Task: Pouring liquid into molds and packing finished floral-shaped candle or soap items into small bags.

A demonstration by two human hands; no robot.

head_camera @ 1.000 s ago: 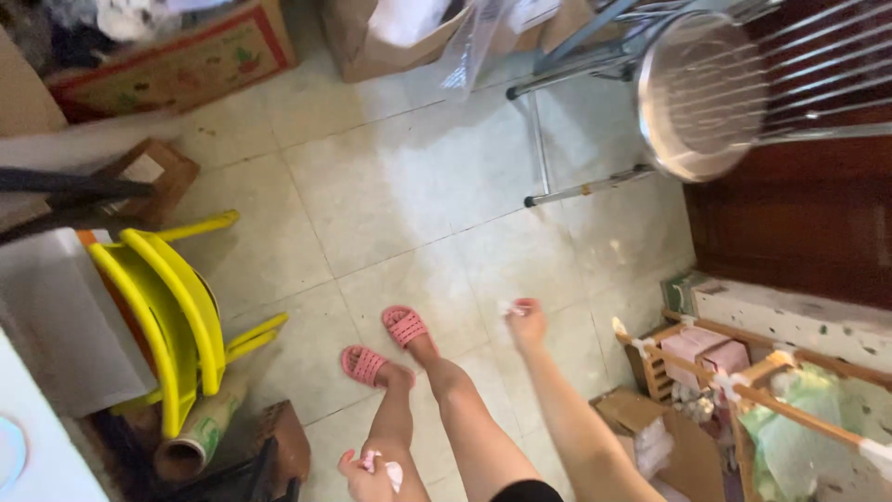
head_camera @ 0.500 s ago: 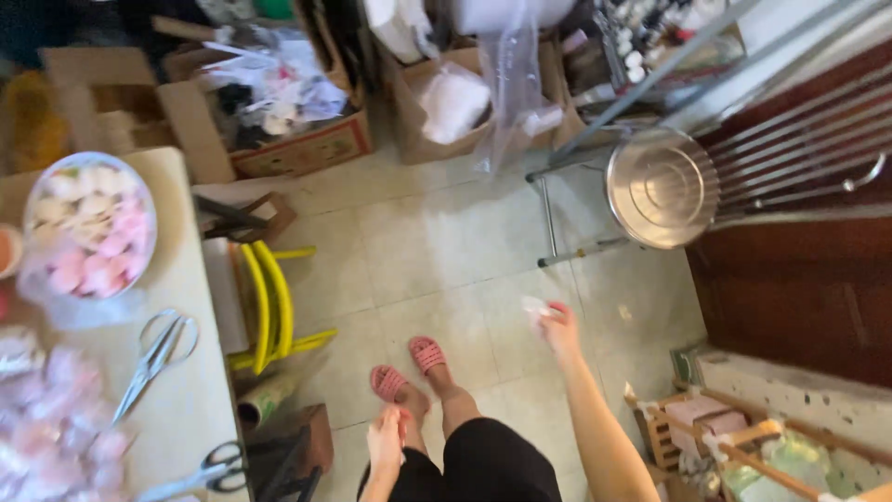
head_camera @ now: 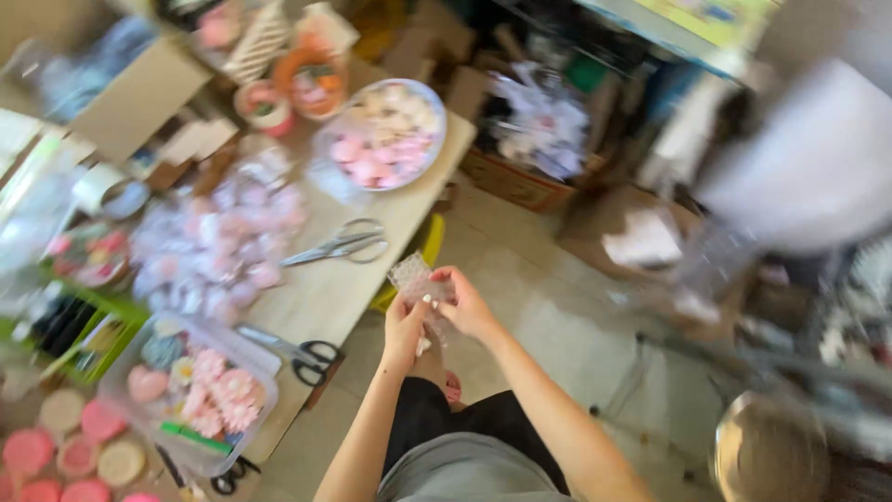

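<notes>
From my head camera, silver scissors point(head_camera: 336, 246) lie on the pale wooden table point(head_camera: 325, 293), just beside my hands. A round bowl point(head_camera: 386, 135) holds pink and white pieces. A clear plastic box point(head_camera: 190, 390) holds pink flowers. My left hand point(head_camera: 406, 325) and right hand point(head_camera: 463, 302) both pinch a small clear bumpy wrapper point(head_camera: 413, 279) over the floor.

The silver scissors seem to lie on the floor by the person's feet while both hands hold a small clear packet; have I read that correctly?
Not quite: the silver scissors lie on the table, near the plate of pink and white pieces, not on the floor. The head view shows this. The left hand and right hand do hold the small clear packet.
</notes>
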